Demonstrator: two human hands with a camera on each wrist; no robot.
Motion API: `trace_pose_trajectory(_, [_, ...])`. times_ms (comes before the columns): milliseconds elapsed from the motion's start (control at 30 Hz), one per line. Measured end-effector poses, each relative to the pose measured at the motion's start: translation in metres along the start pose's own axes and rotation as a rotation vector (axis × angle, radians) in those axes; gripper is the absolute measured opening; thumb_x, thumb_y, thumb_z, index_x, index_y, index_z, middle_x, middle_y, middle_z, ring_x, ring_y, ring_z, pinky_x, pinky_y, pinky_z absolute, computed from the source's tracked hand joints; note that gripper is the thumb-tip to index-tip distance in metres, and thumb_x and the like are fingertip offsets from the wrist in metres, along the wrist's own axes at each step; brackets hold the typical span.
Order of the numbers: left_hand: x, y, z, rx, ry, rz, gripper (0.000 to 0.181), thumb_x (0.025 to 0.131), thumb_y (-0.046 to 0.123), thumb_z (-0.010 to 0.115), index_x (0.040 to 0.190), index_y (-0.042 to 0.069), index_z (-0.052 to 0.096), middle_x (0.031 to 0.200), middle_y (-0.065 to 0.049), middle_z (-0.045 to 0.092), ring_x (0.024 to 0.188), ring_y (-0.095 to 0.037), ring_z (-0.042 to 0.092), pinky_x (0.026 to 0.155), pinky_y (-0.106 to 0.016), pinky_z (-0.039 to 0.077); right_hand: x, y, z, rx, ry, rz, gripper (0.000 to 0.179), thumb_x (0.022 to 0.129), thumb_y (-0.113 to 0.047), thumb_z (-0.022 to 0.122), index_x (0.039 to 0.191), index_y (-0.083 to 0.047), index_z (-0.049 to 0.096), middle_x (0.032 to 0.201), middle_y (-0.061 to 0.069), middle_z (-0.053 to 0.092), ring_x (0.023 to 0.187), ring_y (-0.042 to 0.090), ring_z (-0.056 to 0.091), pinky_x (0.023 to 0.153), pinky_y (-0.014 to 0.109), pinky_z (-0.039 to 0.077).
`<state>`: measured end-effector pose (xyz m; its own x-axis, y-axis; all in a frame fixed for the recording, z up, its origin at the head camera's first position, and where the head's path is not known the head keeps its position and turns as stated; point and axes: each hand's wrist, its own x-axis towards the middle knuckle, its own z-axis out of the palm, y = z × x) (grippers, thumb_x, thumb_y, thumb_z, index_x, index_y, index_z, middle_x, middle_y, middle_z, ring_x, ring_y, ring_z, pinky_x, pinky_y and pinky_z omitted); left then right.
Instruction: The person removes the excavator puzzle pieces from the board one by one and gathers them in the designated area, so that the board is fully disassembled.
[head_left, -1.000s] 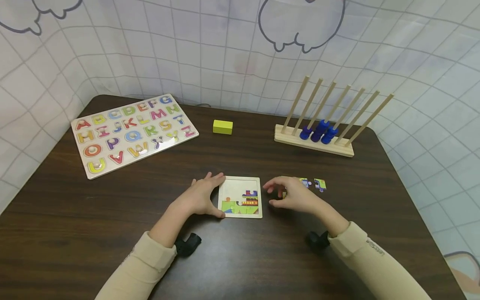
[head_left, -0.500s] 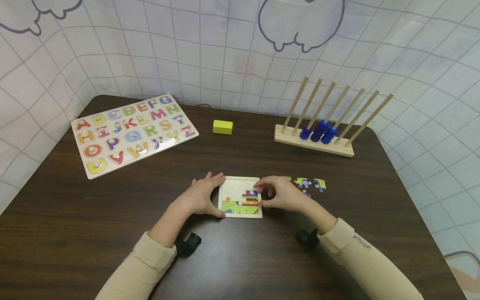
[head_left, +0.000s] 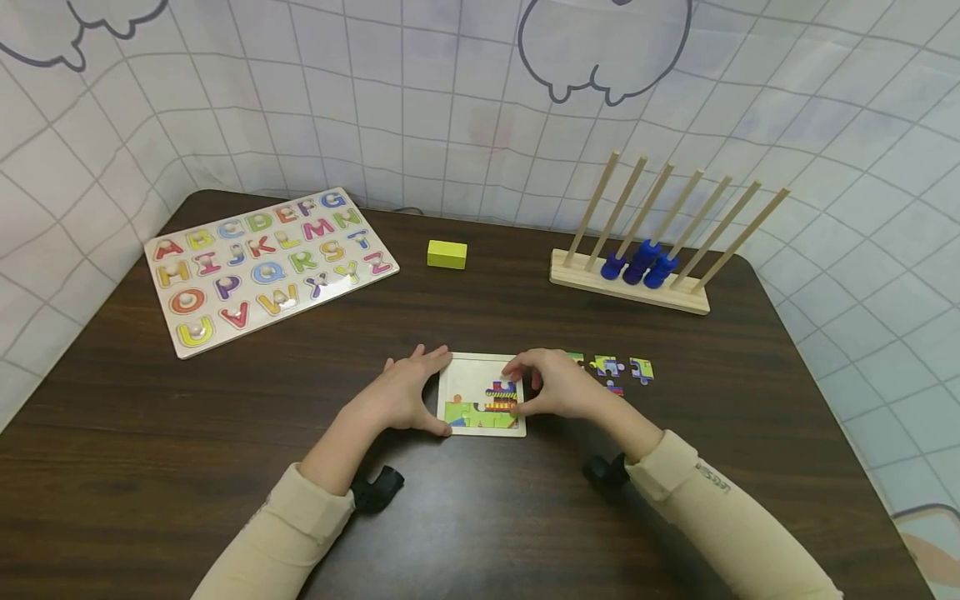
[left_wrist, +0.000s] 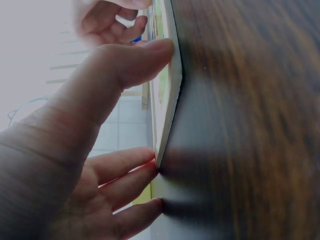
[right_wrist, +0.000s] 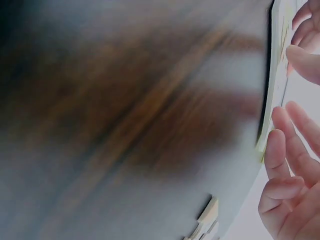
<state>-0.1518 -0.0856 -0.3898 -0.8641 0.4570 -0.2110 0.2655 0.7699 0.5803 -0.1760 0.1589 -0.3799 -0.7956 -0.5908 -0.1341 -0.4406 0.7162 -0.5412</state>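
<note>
A small jigsaw puzzle tray [head_left: 467,371] with a pale frame lies on the dark table, with several joined pieces [head_left: 480,414] along its bottom and right side. My left hand [head_left: 401,396] spans the tray's left side. Its thumb presses the near corner and its straight fingers touch the far corner, as the left wrist view [left_wrist: 167,100] of the tray edge shows. My right hand [head_left: 558,385] is over the tray's right edge, thumb and index finger apart near the upper pieces. I see no loose piece between its fingers [right_wrist: 277,150]; exact contact is unclear.
Several loose puzzle pieces [head_left: 641,369] lie right of the tray, partly behind my right hand. A letter board [head_left: 247,287] is at the back left, a yellow block [head_left: 447,254] behind the tray. A wooden peg stand [head_left: 630,289] with blue beads stands at the back right.
My right hand has moved left from beside the loose pieces to over the tray's right edge, uncovering some of those pieces. My left hand and the tray stay in place.
</note>
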Motion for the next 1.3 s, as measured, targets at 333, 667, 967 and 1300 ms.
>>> trace_pose_trajectory(333, [0.0,0.0,0.0,0.001,0.0,-0.002,0.099,0.06,0.035,0.085,0.14,0.005,0.035,0.148,-0.006,0.028,0.136,-0.033,0.015,0.101,-0.063,0.011,0.005,-0.01,0.0,-0.008,-0.039,0.055,0.043,0.066,-0.019,0.083,0.104,-0.007,0.066,0.086,0.0,0.059,0.064,0.012,0.046,0.057,0.024,0.041])
trace_pose_trajectory(667, [0.001,-0.001,0.001,-0.001,-0.002,-0.005,0.099,0.06,0.035,0.085,0.141,0.006,0.035,0.148,-0.005,0.028,0.137,-0.032,0.015,0.102,-0.062,0.01,0.005,-0.01,0.0,0.027,-0.05,0.062,0.041,0.067,-0.015,0.082,0.103,-0.007,0.066,0.085,0.001,0.057,0.066,0.014,0.046,0.057,0.024,0.042])
trace_pose_trajectory(967, [0.0,0.0,0.0,-0.001,0.001,0.0,0.098,0.06,0.035,0.085,0.14,0.005,0.036,0.147,-0.006,0.029,0.136,-0.033,0.016,0.101,-0.064,0.011,0.006,-0.011,0.002,0.037,-0.057,0.065,0.038,0.067,-0.014,0.082,0.102,-0.01,0.069,0.083,0.0,0.056,0.065,0.013,0.046,0.057,0.024,0.041])
trace_pose_trajectory(1300, [-0.001,0.0,-0.001,0.002,0.001,0.004,0.098,0.061,0.035,0.085,0.14,0.005,0.036,0.147,-0.006,0.029,0.136,-0.033,0.016,0.101,-0.064,0.011,0.006,-0.012,-0.001,0.049,-0.055,0.062,0.038,0.066,-0.014,0.082,0.101,-0.01,0.068,0.081,0.001,0.056,0.066,0.016,0.048,0.057,0.025,0.041])
